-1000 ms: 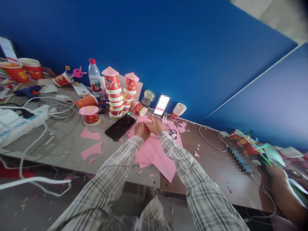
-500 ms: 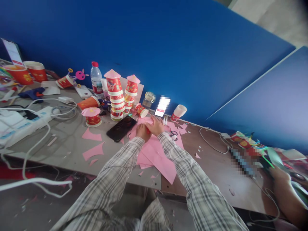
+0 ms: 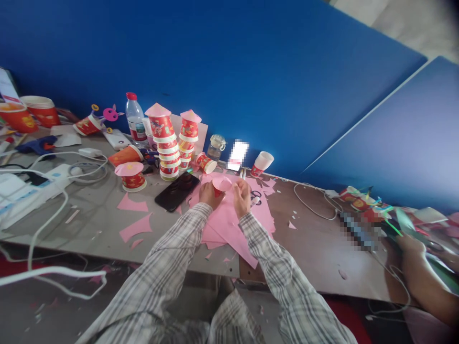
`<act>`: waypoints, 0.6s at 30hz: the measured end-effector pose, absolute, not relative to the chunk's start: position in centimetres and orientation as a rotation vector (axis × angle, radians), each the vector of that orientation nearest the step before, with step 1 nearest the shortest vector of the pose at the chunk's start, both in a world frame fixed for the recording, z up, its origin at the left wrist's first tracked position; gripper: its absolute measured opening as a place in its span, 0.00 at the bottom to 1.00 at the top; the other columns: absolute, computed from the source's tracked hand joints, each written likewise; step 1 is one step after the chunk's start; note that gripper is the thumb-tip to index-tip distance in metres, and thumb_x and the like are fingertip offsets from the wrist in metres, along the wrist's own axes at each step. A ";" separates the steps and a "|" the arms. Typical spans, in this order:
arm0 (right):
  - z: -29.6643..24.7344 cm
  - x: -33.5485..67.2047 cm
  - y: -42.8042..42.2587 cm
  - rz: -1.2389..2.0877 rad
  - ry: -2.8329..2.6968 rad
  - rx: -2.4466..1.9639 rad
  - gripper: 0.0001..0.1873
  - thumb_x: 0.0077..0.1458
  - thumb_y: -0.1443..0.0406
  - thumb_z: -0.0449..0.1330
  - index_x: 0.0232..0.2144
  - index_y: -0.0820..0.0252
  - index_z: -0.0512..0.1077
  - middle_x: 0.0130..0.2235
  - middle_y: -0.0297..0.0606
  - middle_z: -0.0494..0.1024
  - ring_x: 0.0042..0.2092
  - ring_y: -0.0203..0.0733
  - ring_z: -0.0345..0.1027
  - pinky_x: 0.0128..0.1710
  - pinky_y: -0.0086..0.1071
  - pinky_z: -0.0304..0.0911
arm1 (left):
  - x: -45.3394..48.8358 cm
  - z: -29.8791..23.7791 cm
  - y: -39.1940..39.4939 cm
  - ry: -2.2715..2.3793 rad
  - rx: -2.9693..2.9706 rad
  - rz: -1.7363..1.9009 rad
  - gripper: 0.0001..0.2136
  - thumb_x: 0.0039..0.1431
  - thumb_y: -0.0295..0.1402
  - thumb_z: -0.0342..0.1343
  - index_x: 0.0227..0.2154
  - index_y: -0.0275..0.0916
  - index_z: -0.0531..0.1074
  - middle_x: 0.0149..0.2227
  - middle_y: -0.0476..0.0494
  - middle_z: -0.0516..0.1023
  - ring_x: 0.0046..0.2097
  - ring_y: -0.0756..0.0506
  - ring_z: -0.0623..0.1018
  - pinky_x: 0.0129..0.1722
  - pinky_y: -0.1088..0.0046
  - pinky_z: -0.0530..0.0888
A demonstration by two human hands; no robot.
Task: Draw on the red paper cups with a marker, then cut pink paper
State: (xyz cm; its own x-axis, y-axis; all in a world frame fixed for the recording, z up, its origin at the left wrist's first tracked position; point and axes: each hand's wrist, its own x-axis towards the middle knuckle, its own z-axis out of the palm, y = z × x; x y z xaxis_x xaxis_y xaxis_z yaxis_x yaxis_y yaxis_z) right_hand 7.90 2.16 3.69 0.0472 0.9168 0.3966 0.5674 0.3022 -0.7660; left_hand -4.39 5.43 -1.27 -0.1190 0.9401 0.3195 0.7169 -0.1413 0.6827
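Note:
My left hand [image 3: 211, 195] is wrapped round a small red paper cup [image 3: 218, 192], mostly hidden by the fingers. A round piece of pink paper [image 3: 223, 183] sits on top of the cup. Just right of it, my right hand [image 3: 243, 197] is raised with thumb and fingers pinched together; whatever may be between them is too small to make out. Beneath both hands lie pink paper sheets [image 3: 229, 229]. Scissors [image 3: 256, 198] rest on the sheets beside my right hand.
Two stacked-cup towers [image 3: 168, 153] with pink cone tops stand at the back left. A black phone [image 3: 177, 191], a pink-topped cup [image 3: 132, 177] and a water bottle [image 3: 136, 123] are left. White cups [image 3: 262, 162] stand behind. Another person's arm [image 3: 416, 267] is far right.
My hands were together over the cup; now my right hand has come away to the right, pinched, and the pink disc on the cup shows. The view has shifted slightly.

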 end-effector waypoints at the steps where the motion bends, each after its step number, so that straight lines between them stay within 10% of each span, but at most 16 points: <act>1: 3.2 7.9 1.6 0.496 -1.574 -1.393 0.23 0.57 0.54 0.38 0.49 0.58 0.57 0.43 0.44 0.71 0.47 0.47 0.68 0.49 0.46 0.64 | -4.4 -1.2 5.4 1.838 1.865 1.124 0.27 0.38 0.41 0.60 0.43 0.33 0.64 0.42 0.34 0.72 0.48 0.40 0.69 0.50 0.61 0.63; 18: -1.3 7.7 1.4 0.894 -1.251 -1.360 0.21 0.55 0.57 0.43 0.48 0.58 0.60 0.49 0.46 0.72 0.51 0.46 0.70 0.52 0.43 0.66 | -4.7 -0.7 4.5 1.827 1.822 1.191 0.27 0.39 0.44 0.59 0.42 0.35 0.64 0.42 0.38 0.72 0.46 0.42 0.69 0.47 0.62 0.66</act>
